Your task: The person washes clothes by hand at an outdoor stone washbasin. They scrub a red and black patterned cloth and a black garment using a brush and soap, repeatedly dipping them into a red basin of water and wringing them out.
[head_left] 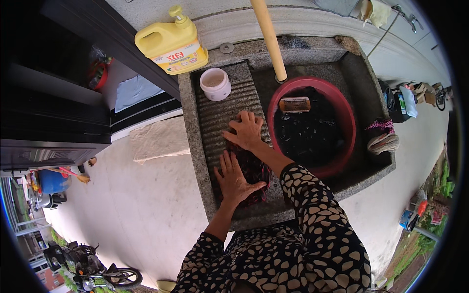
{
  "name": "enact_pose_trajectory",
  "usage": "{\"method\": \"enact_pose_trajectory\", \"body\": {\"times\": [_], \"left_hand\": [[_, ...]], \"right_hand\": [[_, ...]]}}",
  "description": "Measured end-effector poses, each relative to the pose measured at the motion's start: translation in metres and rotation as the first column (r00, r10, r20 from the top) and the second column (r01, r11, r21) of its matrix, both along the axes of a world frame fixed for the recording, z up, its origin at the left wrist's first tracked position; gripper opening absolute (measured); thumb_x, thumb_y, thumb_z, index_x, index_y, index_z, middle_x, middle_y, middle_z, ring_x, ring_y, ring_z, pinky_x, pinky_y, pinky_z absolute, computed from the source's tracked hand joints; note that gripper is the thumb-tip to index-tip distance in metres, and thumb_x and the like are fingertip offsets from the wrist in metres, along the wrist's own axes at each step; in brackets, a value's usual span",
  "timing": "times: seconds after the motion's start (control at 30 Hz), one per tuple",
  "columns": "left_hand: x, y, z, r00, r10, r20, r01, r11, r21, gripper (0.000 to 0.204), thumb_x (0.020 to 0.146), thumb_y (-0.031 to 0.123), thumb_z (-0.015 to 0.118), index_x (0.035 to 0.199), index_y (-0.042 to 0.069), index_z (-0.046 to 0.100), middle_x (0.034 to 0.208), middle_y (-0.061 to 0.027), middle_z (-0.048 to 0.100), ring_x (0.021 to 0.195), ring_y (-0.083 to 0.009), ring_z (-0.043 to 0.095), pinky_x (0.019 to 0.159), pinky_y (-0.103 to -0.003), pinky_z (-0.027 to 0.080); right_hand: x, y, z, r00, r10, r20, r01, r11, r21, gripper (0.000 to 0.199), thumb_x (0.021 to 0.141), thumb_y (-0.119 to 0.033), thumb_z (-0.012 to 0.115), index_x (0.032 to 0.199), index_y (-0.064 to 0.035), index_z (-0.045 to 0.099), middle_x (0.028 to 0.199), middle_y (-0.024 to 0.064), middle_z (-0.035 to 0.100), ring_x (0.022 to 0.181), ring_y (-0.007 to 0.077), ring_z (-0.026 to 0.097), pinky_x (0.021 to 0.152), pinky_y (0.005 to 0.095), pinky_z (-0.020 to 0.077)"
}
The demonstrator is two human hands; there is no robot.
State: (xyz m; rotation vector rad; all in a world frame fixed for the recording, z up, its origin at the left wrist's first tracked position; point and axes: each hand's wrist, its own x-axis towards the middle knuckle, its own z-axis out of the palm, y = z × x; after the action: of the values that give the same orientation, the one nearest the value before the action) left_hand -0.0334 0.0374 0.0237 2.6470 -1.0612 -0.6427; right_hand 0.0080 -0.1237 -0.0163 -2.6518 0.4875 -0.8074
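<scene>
A dark, wet cloth with red threads [254,171] lies bunched on the ribbed washboard slope [207,122] of a stone sink. My left hand [235,179] presses flat on the cloth, fingers spread and thumb stretched out to the right. Farther up the slope, my right hand [245,131] rests at the cloth's far end, its fingers apart and slightly bent. Above it on the ridges stands a round white tub [215,84]. To the right, a red basin [352,132] holds dark water, in which a small rectangular brown-and-white object [294,104] floats or rests near the far side.
A yellow pump jug [178,46] stands on the sink's far left corner. One yellow pole [270,39] rises from the sink beside the basin. A grey rag or mop head [383,142] hangs over the right rim. A motorcycle [93,268] is parked at lower left.
</scene>
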Motion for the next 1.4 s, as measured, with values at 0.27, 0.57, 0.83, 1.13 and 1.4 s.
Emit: {"method": "enact_pose_trajectory", "body": {"times": [0.27, 0.57, 0.83, 1.13, 1.4], "left_hand": [[-0.001, -0.005, -0.014, 1.000, -0.004, 0.019, 0.003, 0.999, 0.033, 0.132, 0.057, 0.084, 0.058, 0.145, -0.001, 0.009, 0.153, -0.0187, 0.002, 0.141, -0.0354, 0.000, 0.105, -0.063, 0.006], [-0.005, 0.033, 0.015, 0.999, -0.037, -0.023, 0.037, 0.999, 0.016, 0.137, 0.052, 0.087, 0.056, 0.145, -0.001, 0.007, 0.150, -0.0252, -0.001, 0.140, -0.0389, -0.003, 0.104, -0.065, 0.005], [-0.017, 0.030, -0.014, 0.992, -0.097, 0.084, 0.095, 0.995, 0.020, 0.134, 0.056, 0.086, 0.054, 0.142, -0.009, 0.012, 0.148, -0.0284, 0.010, 0.138, -0.0424, 0.007, 0.102, -0.064, 0.011], [-0.011, 0.037, -0.014, 0.975, -0.135, 0.177, 0.118, 0.988, 0.102, 0.134, 0.054, 0.086, 0.056, 0.143, -0.005, 0.014, 0.150, -0.0257, 0.004, 0.139, -0.0406, 0.004, 0.103, -0.062, 0.011], [-0.021, 0.022, 0.016, 0.992, 0.123, -0.037, -0.120, 0.991, 0.060, 0.114, 0.068, 0.078, 0.055, 0.147, 0.010, 0.009, 0.150, -0.0239, 0.005, 0.139, -0.0395, -0.003, 0.106, -0.060, 0.010]], "right_hand": [[-0.033, 0.008, 0.006, 0.868, 0.277, -0.413, -0.235, 0.960, 0.148, 0.023, 0.085, -0.033, 0.059, 0.076, -0.0114, 0.062, 0.083, 0.0058, 0.050, 0.089, 0.0249, 0.047, 0.076, 0.0448, 0.0357], [-0.069, 0.043, 0.037, 0.930, 0.252, -0.266, -0.185, 0.950, 0.252, 0.026, 0.081, -0.039, 0.063, 0.090, -0.0148, 0.060, 0.102, 0.0082, 0.046, 0.095, 0.0269, 0.042, 0.076, 0.0482, 0.0329], [0.002, 0.017, 0.012, 0.957, 0.014, -0.291, -0.022, 0.999, -0.024, 0.023, 0.082, -0.039, 0.061, 0.084, -0.0159, 0.064, 0.096, 0.0074, 0.051, 0.098, 0.0252, 0.046, 0.079, 0.0449, 0.0316], [-0.094, 0.057, 0.031, 0.879, 0.393, -0.271, -0.337, 0.913, 0.230, 0.021, 0.078, -0.037, 0.064, 0.082, -0.0161, 0.061, 0.098, 0.0072, 0.049, 0.093, 0.0250, 0.046, 0.078, 0.0427, 0.0300], [0.008, 0.020, 0.010, 0.946, -0.240, -0.219, 0.272, 0.954, 0.125, 0.023, 0.076, -0.038, 0.065, 0.082, -0.0157, 0.066, 0.112, 0.0070, 0.048, 0.104, 0.0277, 0.043, 0.086, 0.0503, 0.0285]]}}
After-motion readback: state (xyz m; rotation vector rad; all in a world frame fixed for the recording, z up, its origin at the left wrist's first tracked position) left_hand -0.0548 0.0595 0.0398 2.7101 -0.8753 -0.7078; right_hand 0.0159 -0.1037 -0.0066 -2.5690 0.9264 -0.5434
